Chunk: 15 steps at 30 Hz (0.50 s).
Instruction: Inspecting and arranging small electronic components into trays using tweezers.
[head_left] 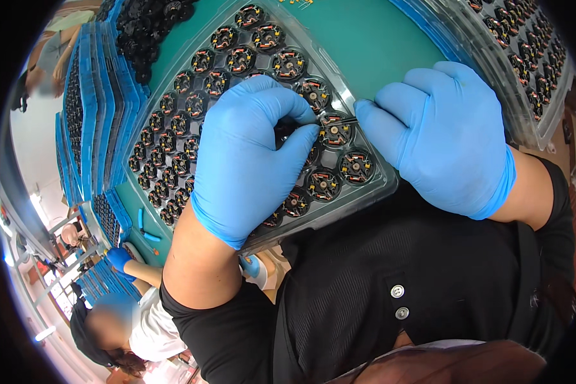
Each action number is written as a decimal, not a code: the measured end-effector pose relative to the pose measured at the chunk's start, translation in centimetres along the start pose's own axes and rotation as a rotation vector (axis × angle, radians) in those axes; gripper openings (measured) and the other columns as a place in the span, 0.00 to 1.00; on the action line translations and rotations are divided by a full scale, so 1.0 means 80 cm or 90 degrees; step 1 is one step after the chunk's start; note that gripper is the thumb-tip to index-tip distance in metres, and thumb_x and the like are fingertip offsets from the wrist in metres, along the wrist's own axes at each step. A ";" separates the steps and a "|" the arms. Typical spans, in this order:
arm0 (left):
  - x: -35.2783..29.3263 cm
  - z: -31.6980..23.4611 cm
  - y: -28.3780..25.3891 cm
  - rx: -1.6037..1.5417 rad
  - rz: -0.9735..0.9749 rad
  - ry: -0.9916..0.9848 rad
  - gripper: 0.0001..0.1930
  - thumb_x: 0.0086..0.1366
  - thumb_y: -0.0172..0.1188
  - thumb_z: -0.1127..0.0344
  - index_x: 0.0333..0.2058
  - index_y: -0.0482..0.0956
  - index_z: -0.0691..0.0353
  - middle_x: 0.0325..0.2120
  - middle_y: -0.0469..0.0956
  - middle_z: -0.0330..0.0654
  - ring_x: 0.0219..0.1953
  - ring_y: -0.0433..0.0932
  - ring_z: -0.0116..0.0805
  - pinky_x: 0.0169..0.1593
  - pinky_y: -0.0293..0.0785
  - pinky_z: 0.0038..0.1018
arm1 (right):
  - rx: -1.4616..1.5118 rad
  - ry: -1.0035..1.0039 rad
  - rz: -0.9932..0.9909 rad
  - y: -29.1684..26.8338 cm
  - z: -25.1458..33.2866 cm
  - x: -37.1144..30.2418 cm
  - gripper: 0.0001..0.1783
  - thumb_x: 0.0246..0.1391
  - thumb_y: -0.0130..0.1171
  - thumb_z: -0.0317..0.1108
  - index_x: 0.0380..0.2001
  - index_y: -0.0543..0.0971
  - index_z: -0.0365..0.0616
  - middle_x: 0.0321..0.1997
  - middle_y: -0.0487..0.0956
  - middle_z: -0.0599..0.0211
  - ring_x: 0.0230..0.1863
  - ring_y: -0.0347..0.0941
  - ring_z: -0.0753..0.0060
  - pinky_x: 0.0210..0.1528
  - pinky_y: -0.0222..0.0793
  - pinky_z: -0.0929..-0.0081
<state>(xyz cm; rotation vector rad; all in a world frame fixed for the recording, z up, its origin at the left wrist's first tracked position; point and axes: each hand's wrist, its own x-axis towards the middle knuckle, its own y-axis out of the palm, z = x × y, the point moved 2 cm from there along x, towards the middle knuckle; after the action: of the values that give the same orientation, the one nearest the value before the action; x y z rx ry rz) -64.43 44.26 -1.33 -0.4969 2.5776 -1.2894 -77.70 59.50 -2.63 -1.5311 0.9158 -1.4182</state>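
Observation:
A clear plastic tray [371, 184] holds rows of round black parts with copper, red and yellow pieces on them. My left hand [249, 153], in a blue glove, reaches over the tray. Its thumb and forefinger meet at the left edge of one round part [335, 130]; what lies between them is hidden. My right hand [451, 137], gloved in blue too, is closed around a thin dark tool [348, 121]. Only a short length of it shows, its tip touching or just over the same part. The kind of tool I cannot tell.
Stacked blue trays [102, 109] stand at the left, beside a heap of black parts [148, 32]. More clear trays of parts [525, 57] are piled at the right. Blue-handled pliers [146, 227] lie on the green table [365, 38]. A co-worker [153, 329] sits at lower left.

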 end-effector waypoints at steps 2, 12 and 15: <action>0.000 -0.001 0.000 0.013 0.002 0.019 0.07 0.49 0.65 0.79 0.29 0.80 0.65 0.25 0.74 0.38 0.26 0.74 0.25 0.32 0.71 0.20 | 0.001 -0.003 -0.005 -0.001 0.001 0.001 0.17 0.34 0.63 0.30 0.34 0.81 0.44 0.34 0.76 0.69 0.37 0.72 0.66 0.38 0.69 0.68; 0.000 -0.005 0.003 0.007 -0.007 0.024 0.08 0.49 0.66 0.79 0.30 0.80 0.65 0.25 0.76 0.40 0.26 0.75 0.28 0.33 0.72 0.22 | -0.004 -0.017 -0.002 -0.001 0.002 0.003 0.17 0.33 0.62 0.30 0.33 0.82 0.42 0.33 0.76 0.69 0.36 0.72 0.67 0.38 0.70 0.67; 0.000 -0.005 0.004 0.021 -0.013 0.035 0.08 0.48 0.66 0.79 0.30 0.81 0.65 0.25 0.76 0.41 0.26 0.75 0.29 0.33 0.72 0.23 | -0.014 -0.017 0.000 0.000 0.003 0.004 0.16 0.33 0.62 0.30 0.32 0.82 0.43 0.31 0.77 0.70 0.36 0.72 0.67 0.38 0.70 0.66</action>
<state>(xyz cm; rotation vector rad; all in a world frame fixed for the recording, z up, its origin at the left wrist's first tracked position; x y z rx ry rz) -64.65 44.73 -1.33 -0.4889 2.5975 -1.3673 -77.45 59.20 -2.53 -1.5618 0.9183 -1.3887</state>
